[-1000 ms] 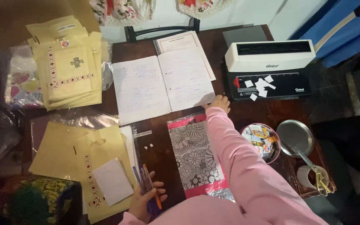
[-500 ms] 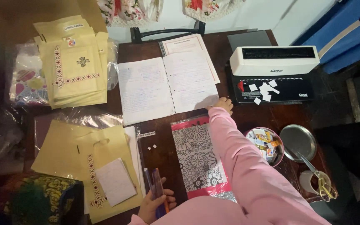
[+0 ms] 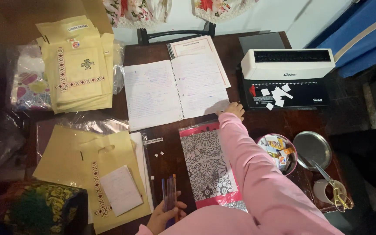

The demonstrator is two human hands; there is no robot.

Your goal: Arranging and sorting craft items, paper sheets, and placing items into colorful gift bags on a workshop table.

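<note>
Pens [image 3: 169,191]: bunched in left hand [image 3: 164,215], fingers wrapped around them.
Right hand [image 3: 233,109]: fingertips on open notebook's [image 3: 177,91] corner; grip unclear.

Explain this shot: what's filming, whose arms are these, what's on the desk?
There is no machine here. The one view comes from a camera worn on a person's head, looking down at their own two arms in pink sleeves over a dark wooden table. The left hand holds a bunch of pens near the bottom edge. The right hand reaches forward and touches the lower right corner of an open notebook. Under that arm lies a black-and-white patterned sheet in a pink-edged sleeve. To the right are a white binding machine with paper scraps, a round tin of small colourful bits, a metal lid and scissors. Yellow envelopes are stacked on the left.
</note>
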